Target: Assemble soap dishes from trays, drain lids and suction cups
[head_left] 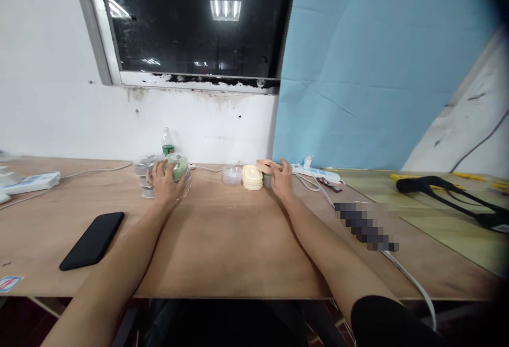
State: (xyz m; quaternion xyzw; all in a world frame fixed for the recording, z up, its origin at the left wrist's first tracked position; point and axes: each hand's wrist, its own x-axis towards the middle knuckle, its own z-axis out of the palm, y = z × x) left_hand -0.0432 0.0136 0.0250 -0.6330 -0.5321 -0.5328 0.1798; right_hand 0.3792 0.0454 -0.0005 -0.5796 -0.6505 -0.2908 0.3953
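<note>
At the left, my left hand (164, 180) is curled over a stack of clear grey plastic containers (146, 166). Its fingers touch a round container with a pale green lid (181, 162) on top, and its thumb is at the stack's front. My right hand (281, 178) pinches a flat peach-coloured piece (264, 163), which looks like a lid. Partly behind that hand is a small grey-green container (267, 181). Just left of it stand a pile of cream-yellow square lids or boxes (252, 178) and a clear round container (231, 175).
A black phone (93, 240) lies left of my left forearm. Behind the containers stands a plastic bottle (167, 141). White power strips (318, 172) with cables lie at both sides, and a black strap-like object (433, 185) is at the far right. A blurred-out patch (366, 226) covers something beside my right forearm.
</note>
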